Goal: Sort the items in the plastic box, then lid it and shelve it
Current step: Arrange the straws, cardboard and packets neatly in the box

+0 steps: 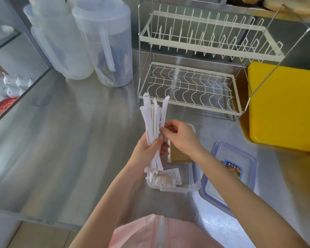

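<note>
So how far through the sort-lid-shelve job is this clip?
Early, still sorting. Done: the lid is off, lying on the counter to the right of the plastic box. In hand: the left hand grips a bundle of paper-wrapped straws above the box while the right hand picks at them. Sachets and a brown card packet sit in the box. Left: finish sorting, lid, shelve.
</note>
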A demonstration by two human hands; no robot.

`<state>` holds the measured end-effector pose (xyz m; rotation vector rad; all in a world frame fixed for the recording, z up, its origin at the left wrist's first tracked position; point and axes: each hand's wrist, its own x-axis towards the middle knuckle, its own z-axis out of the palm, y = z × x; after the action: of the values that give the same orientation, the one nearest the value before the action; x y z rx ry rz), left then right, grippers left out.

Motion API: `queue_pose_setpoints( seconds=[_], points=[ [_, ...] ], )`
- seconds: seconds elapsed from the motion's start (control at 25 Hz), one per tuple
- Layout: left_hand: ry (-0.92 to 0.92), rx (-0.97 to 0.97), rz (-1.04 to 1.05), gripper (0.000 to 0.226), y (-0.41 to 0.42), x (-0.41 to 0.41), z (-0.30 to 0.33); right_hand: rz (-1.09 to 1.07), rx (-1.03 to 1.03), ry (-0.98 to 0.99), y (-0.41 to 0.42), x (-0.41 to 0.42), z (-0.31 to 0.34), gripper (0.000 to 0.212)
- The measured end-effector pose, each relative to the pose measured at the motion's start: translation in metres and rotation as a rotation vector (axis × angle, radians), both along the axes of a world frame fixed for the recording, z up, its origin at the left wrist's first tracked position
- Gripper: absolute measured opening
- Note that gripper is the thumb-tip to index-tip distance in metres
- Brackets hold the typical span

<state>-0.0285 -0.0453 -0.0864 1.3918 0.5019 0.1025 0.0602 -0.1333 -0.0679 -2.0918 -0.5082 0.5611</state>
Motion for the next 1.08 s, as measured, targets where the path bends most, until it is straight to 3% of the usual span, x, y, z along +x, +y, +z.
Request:
queue_pose_setpoints(
  seconds=[0.16, 0.24, 0.32, 0.52, 0.68, 0.84, 0.96, 1.08],
  points=[
    [0.010, 0.093, -0.082, 0.008, -0.009, 0.000, 0.000, -0.099, 0.298, 0.210, -0.020, 0.006, 0.007, 0.028],
    [0.036, 0.101, -0.162, 0.013, -0.013, -0.001, 0.001, -0.126, 0.371, 0.191, -0.023, 0.018, 0.017, 0.047],
    [0.040, 0.159, -0.227, 0.012, -0.019, -0.003, 0.005, -0.070, 0.420, 0.087, -0.018, 0.025, 0.030, 0.051],
    [0.057, 0.190, -0.261, 0.017, -0.023, -0.004, 0.009, 0.177, 0.241, -0.191, -0.015, 0.010, 0.027, 0.031],
    [0.067, 0.154, -0.284, 0.013, -0.023, -0.007, 0.009, 0.280, 0.139, -0.135, -0.024, 0.016, 0.030, 0.030],
    [0.060, 0.170, -0.259, 0.018, -0.024, -0.003, 0.015, 0.108, 0.280, -0.220, -0.020, 0.020, 0.042, 0.033],
    [0.054, 0.110, -0.253, 0.021, -0.022, -0.002, 0.019, 0.274, 0.039, -0.255, -0.012, 0.007, 0.035, 0.027],
    [0.071, 0.037, -0.197, 0.023, -0.015, -0.004, 0.017, 0.293, 0.095, -0.176, -0.007, 0.008, 0.038, 0.031]
  ],
)
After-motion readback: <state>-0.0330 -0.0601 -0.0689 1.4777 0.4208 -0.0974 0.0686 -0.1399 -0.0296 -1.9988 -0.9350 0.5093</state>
